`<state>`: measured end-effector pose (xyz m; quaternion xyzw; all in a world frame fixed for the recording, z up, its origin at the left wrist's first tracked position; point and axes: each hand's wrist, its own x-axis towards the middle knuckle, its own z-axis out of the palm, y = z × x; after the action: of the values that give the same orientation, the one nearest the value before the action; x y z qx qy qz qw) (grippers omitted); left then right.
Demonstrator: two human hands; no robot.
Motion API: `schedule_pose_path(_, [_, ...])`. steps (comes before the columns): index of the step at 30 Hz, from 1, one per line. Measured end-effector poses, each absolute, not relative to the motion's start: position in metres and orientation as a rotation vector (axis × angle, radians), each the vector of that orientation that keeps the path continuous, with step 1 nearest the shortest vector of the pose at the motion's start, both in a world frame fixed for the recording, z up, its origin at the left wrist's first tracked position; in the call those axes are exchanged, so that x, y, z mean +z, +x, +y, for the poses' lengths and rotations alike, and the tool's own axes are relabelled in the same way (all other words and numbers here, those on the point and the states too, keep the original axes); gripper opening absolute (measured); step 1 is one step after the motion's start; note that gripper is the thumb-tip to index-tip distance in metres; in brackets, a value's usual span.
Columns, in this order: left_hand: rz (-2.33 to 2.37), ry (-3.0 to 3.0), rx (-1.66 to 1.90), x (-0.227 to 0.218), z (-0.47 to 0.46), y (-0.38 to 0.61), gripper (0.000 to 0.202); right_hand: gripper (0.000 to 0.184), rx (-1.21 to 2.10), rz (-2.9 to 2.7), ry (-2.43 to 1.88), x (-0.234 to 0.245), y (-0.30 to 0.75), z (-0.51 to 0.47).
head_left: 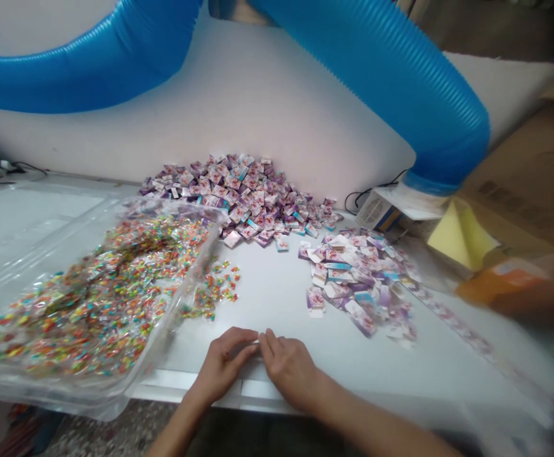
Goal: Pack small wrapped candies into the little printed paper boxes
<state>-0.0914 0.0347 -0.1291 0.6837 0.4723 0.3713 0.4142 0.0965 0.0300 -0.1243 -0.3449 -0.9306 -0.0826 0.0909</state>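
Observation:
My left hand [223, 366] and my right hand [290, 369] rest together at the near edge of the white table [277, 298], fingertips meeting around a small pale thing I cannot make out. Both hands' fingers are pinched closed. A clear plastic bag [91, 298] full of tiny colourful packets lies to the left, with several packets spilled [217, 289] at its mouth just beyond my left hand. A big heap of small purple-pink cards [243, 193] sits at the back centre. A flatter spread of the same cards [357, 279] lies ahead of my right hand.
A thick blue ribbed hose [391, 76] arches overhead from left to right. Cardboard boxes [534, 178], a yellow sheet [460, 235] and a small printed box [376, 209] crowd the right side. A strip of joined cards [452, 317] trails along the right. Cables run along the wall.

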Motion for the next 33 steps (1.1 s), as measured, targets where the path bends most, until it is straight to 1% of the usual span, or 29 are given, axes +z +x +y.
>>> schedule_pose_path(6, [1.154, 1.909, 0.959, -0.141, 0.031, -0.093, 0.024, 0.042, -0.196, -2.695, -0.829, -0.136, 0.111, 0.034])
schedule_pose_path(11, [1.075, 2.158, 1.054, -0.159, 0.028, -0.093, 0.03, 0.034, -0.246, -2.644, -0.735, -0.141, 0.119, 0.038])
schedule_pose_path(14, [1.139, 2.048, 0.991, -0.161, 0.028, -0.091, 0.03, 0.028, -0.186, -2.611, -0.8, -0.135, 0.115, 0.038])
schedule_pose_path(18, [1.26, 1.775, 0.925, -0.159, 0.028, -0.088, 0.033, 0.025, -0.117, -2.559, -0.88, -0.128, 0.11, 0.043])
schedule_pose_path(22, [1.238, 1.749, 0.936, -0.157, 0.03, -0.088, 0.03, 0.031, -0.09, -2.548, -0.738, -0.137, 0.107, 0.044])
schedule_pose_path(25, [1.232, 1.835, 0.937, -0.155, 0.03, -0.089, 0.023, 0.034, -0.025, -2.521, -0.766, -0.142, 0.106, 0.038])
schedule_pose_path(27, [1.239, 1.87, 0.93, -0.154, 0.03, -0.089, 0.023, 0.034, 0.144, -2.53, -0.88, -0.135, 0.107, 0.039])
schedule_pose_path(30, [1.282, 1.851, 0.934, -0.157, 0.027, -0.09, 0.035, 0.024, 0.642, -2.574, -1.048, -0.103, 0.113, 0.061])
schedule_pose_path(32, [1.333, 1.825, 0.941, -0.161, 0.027, -0.091, 0.039, 0.015, 0.994, -2.397, -1.097, -0.071, 0.124, 0.091])
schedule_pose_path(33, [1.357, 1.813, 0.947, -0.164, 0.028, -0.091, 0.037, 0.016, 1.084, -2.16, -1.119, -0.054, 0.131, 0.108])
